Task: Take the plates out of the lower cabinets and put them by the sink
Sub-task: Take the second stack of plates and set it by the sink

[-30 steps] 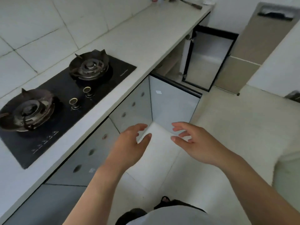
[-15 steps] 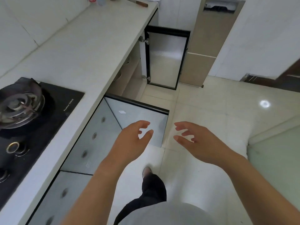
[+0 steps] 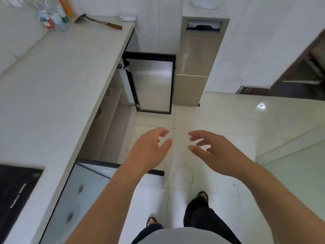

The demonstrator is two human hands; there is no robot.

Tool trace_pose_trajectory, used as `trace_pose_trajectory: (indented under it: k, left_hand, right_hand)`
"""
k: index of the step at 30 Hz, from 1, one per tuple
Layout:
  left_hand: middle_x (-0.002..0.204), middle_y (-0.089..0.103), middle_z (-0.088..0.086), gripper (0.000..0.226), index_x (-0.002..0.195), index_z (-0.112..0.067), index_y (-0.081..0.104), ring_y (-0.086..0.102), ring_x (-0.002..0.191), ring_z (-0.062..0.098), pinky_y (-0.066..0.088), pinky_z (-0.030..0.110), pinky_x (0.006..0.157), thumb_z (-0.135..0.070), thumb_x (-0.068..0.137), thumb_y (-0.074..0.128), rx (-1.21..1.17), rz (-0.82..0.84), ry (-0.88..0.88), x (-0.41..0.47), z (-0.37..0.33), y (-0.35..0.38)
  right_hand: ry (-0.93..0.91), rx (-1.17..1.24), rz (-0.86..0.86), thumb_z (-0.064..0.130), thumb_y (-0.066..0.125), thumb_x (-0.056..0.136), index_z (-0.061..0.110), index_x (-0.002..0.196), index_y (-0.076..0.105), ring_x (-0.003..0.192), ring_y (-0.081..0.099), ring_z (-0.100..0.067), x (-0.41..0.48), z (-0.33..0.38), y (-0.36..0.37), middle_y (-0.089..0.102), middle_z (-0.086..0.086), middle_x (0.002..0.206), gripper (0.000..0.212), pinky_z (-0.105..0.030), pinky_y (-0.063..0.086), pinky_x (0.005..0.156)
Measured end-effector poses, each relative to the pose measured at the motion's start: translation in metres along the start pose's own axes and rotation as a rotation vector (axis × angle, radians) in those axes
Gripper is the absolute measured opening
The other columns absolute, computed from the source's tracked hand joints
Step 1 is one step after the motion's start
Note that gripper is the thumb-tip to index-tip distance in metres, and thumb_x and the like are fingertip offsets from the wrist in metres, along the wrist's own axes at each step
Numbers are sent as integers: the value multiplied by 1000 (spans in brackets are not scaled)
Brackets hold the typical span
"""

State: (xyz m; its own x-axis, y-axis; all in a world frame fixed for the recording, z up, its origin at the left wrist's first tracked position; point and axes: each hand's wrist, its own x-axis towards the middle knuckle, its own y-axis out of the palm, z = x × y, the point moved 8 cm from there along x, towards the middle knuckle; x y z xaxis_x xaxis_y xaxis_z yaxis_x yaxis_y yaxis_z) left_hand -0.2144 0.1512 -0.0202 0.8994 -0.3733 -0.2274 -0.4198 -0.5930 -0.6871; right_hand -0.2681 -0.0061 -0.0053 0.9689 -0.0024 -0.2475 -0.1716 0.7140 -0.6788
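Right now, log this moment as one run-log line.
step: before pickup | left hand: open, empty | right hand: open, empty | lower cabinet: open, ahead-left | held: nothing

Both forearms [image 3: 105,199] are bare, with no sleeve down to the left hand [image 3: 149,152] or right hand [image 3: 212,152]. At six o'clock shows a grey shirt [image 3: 184,237], above it black trousers [image 3: 198,215] and dark sandals [image 3: 202,196], toes visible on the eight o'clock one.

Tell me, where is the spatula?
In the head view, the spatula lies at the far end of the counter, upper left, just right of the bottles.
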Motion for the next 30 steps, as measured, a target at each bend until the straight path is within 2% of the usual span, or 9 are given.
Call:
trace_pose_trajectory:
  k: [8, 15, 23, 30]
  left_hand:
    - [129, 53, -12, 40, 129, -29, 47, 53, 110, 9, 39, 24, 90, -43, 92, 47, 93, 10, -88, 110, -35, 36]
    - [131, 51, -8, 38, 128, -28, 49, 49, 117, 10, 33, 20, 90, -42, 92, 48, 68, 8, -111, 216, -103, 78]
    - [130, 52, -11, 38, 126, -31, 50, 51, 112, 9, 39, 24, 93, -44, 91, 49, 52, -60, -255, 265, -90, 53]
    - [126, 53, -12, 36, 124, -31, 51, 53, 107, 7, 37, 21, 89, -44, 91, 49, -59, -128, -334, 326, -60, 22]
  right_hand:
    - [8, -20, 88, 44, 51, 89, 34, 130, 45, 107, 52, -2, 93, -81, -72, 54, 19, 119, 42, -26, 45, 95]
    - [30, -39, 101, 44, 51, 89, 32, 128, 47, 106, 54, -5, 166, -152, -156, 55, 16, 119, 41, -27, 46, 94]
    - [-74, -38, 203, 44, 50, 90, 33, 129, 46, 105, 52, -3, 250, -143, -175, 53, 18, 119, 41, -23, 43, 92]
    - [-129, -112, 316, 45, 50, 89, 33, 130, 45, 108, 51, -4, 337, -116, -167, 52, 18, 120, 43, -27, 45, 96]
